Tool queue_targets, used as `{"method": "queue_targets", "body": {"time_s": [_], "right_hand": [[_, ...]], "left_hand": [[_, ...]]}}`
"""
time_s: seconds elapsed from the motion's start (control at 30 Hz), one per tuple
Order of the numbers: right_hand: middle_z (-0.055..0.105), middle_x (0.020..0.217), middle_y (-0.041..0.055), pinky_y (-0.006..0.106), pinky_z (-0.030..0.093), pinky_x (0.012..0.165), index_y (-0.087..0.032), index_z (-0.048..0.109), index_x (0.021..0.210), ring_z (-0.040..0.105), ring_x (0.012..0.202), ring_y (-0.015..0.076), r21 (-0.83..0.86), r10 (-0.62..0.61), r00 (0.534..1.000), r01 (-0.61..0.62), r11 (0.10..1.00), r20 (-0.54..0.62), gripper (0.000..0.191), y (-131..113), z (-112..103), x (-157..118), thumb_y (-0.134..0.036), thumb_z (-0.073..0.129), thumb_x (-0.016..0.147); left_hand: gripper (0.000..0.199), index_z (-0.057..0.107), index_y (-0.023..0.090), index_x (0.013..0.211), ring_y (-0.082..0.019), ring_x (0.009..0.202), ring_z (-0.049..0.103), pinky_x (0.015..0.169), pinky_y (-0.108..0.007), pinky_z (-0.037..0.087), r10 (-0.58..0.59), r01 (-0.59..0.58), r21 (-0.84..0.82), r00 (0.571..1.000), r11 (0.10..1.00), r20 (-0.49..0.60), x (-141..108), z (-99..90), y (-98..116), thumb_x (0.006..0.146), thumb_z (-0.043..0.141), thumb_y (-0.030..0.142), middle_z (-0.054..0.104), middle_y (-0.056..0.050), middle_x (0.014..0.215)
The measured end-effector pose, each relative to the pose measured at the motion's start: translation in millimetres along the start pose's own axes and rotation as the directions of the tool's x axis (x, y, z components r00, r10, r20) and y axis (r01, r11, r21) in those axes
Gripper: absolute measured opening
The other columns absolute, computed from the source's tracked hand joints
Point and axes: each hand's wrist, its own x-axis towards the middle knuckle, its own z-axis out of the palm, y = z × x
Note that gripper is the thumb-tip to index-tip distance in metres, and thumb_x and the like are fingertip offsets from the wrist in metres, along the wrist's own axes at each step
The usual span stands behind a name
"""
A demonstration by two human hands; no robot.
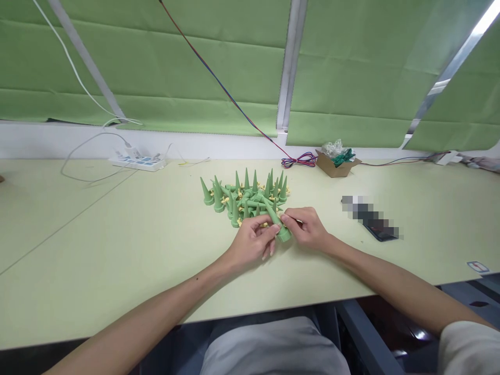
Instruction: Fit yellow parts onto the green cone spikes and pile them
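Note:
My left hand (pixel 255 239) is closed around a green plastic watering spike (pixel 273 214), a hollow-looking cone with a wider capped base. The spike is tilted, its base toward me and its point toward the pile. My right hand (pixel 307 226) is pinched against the side of that spike near its base; a pale yellow bit shows by the fingertips, mostly hidden. Just beyond both hands lies a pile of similar green spikes (pixel 219 200), several upright on their bases and others lying over each other. Small yellow valve-like pieces (pixel 224 200) are mixed among them.
A dark phone (pixel 377 224), partly pixelated, lies to the right. Behind are a small cardboard box (pixel 336 167) with plastic wrapping, a coiled red-blue cable (pixel 300 160) and a white power strip (pixel 138 161). The pale table (pixel 117 260) ends close to my body.

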Motion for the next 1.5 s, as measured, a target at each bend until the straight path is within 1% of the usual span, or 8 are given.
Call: {"method": "queue_targets", "body": {"time_s": [0.13,0.27,0.43,0.7,0.9,1.0,1.23,1.5], "right_hand": [[0.025,0.054,-0.0067,0.025,0.022,0.048,-0.020,0.030,0.061,0.023,0.049,0.0074,0.007,0.053,0.999,-0.053,0.999,0.005,0.040,-2.5,1.1,1.0,-0.025,0.045,0.098],[0.025,0.055,-0.0063,0.025,0.021,0.048,-0.021,0.029,0.062,0.022,0.049,0.0076,0.021,0.149,0.988,-0.150,0.988,0.033,0.040,-2.5,4.0,1.8,-0.028,0.042,0.099],[0.025,0.055,-0.0061,0.025,0.021,0.049,-0.020,0.028,0.062,0.022,0.050,0.0077,0.027,0.234,0.971,-0.236,0.971,0.053,0.040,-1.7,7.6,2.9,-0.031,0.041,0.098],[0.025,0.056,-0.0059,0.025,0.021,0.050,-0.020,0.028,0.062,0.023,0.052,0.0078,0.035,0.231,0.972,-0.232,0.972,0.044,0.040,-2.8,5.0,2.0,-0.031,0.042,0.098],[0.026,0.055,-0.0061,0.025,0.021,0.049,-0.020,0.030,0.062,0.023,0.050,0.0077,-0.003,0.158,0.987,-0.158,0.987,0.023,0.041,-2.5,3.9,1.6,-0.031,0.043,0.099],[0.026,0.054,-0.0062,0.024,0.022,0.048,-0.021,0.030,0.061,0.024,0.049,0.0076,-0.026,0.116,0.993,-0.116,0.993,0.001,0.041,-2.0,4.2,2.1,-0.031,0.044,0.099],[0.029,0.055,-0.0066,0.022,0.025,0.047,-0.021,0.033,0.063,0.027,0.049,0.0074,-0.024,0.118,0.992,-0.119,0.993,-0.043,0.040,-1.3,6.7,3.2,-0.033,0.044,0.099],[0.026,0.052,-0.0095,0.021,0.024,0.045,-0.022,0.036,0.064,0.022,0.046,0.0061,-0.056,-0.027,0.999,0.024,0.998,-0.047,0.039,-1.2,11.2,-1.9,-0.035,0.060,0.091]], "left_hand": [[0.024,0.053,0.017,0.075,-0.009,0.053,0.046,0.050,-0.023,0.037,0.269,-0.228,0.320,0.959,0.920,-0.091,1.6,-2.5,-3.3,0.095,0.055,0.030,0.048,0.003,0.063],[0.021,0.053,0.017,0.076,-0.012,0.065,0.045,0.055,-0.024,0.036,0.577,-0.458,0.635,0.816,0.622,0.023,4.1,-8.6,-11.1,0.097,0.052,0.021,0.048,-0.001,0.073],[0.009,0.056,0.017,0.096,-0.012,0.065,0.045,0.051,-0.024,0.034,0.628,-0.513,0.766,0.755,0.386,0.189,3.8,-13.1,-16.0,0.098,0.047,0.017,0.054,-0.003,0.085],[0.027,0.045,0.018,0.068,-0.010,0.060,0.042,0.054,-0.024,0.034,0.425,-0.306,0.567,0.901,0.764,-0.086,3.4,-3.5,-5.7,0.094,0.054,0.019,0.043,0.002,0.067],[0.032,0.045,0.019,0.071,-0.009,0.043,0.039,0.044,-0.025,0.030,0.066,-0.051,0.204,0.995,0.978,-0.070,3.7,-3.7,3.0,0.095,0.053,0.039,0.041,0.006,0.050],[0.033,0.050,0.019,0.076,-0.009,0.038,0.038,0.041,-0.024,0.029,-0.031,0.032,0.068,0.999,0.997,-0.022,3.8,-4.6,3.1,0.094,0.054,0.047,0.044,0.006,0.045],[0.032,0.054,0.018,0.081,-0.009,0.037,0.043,0.042,-0.022,0.035,-0.021,0.021,-0.014,0.999,1.000,-0.040,5.0,-4.8,5.5,0.094,0.056,0.048,0.050,0.006,0.045],[0.044,0.051,0.017,0.071,-0.009,0.037,0.047,0.040,-0.022,0.036,-0.039,0.037,-0.045,0.999,0.998,-0.038,7.4,-5.2,2.9,0.093,0.054,0.055,0.052,0.004,0.048]]}}
